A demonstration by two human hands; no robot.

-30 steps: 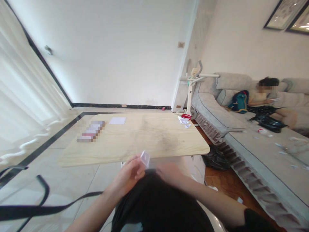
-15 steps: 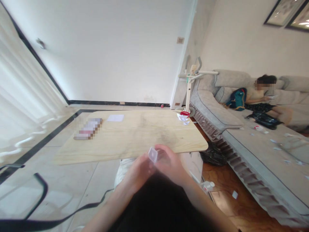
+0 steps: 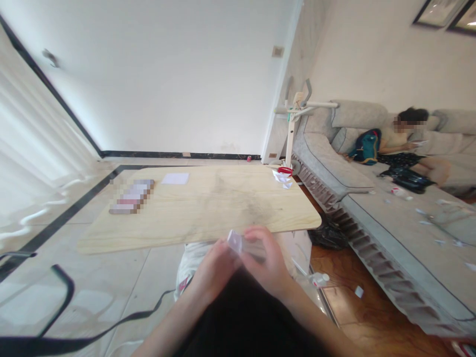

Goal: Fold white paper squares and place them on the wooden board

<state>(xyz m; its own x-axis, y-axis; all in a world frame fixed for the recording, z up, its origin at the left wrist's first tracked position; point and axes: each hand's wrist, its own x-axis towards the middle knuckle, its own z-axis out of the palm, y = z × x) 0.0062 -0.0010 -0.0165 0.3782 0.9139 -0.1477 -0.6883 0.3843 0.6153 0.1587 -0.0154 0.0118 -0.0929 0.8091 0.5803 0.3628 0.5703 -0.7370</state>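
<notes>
A small piece of folded white paper [image 3: 234, 242] is held up between my two hands, just in front of the table's near edge. My left hand [image 3: 217, 267] is closed on its lower left side, the fingertips partly hidden behind it. From the right, my right hand [image 3: 265, 255] curves round with its thumb at the paper's lower edge and its index finger arched above, a gap showing between them. The fingers are slightly blurred.
On the wooden table [image 3: 178, 213] lie a white paper sheet [image 3: 175, 178], a blurred-out flat object [image 3: 132, 197], folded paper pieces [image 3: 281, 178] and red-handled scissors [image 3: 284, 171]. To the right, a person [image 3: 403, 144] sits on the grey sofa [image 3: 357, 173]. A bottle [image 3: 320, 279] lies below.
My right hand's index finger has lifted and spread away from the paper. The folded paper has tilted and shifted slightly left. The whole view has shifted a little.
</notes>
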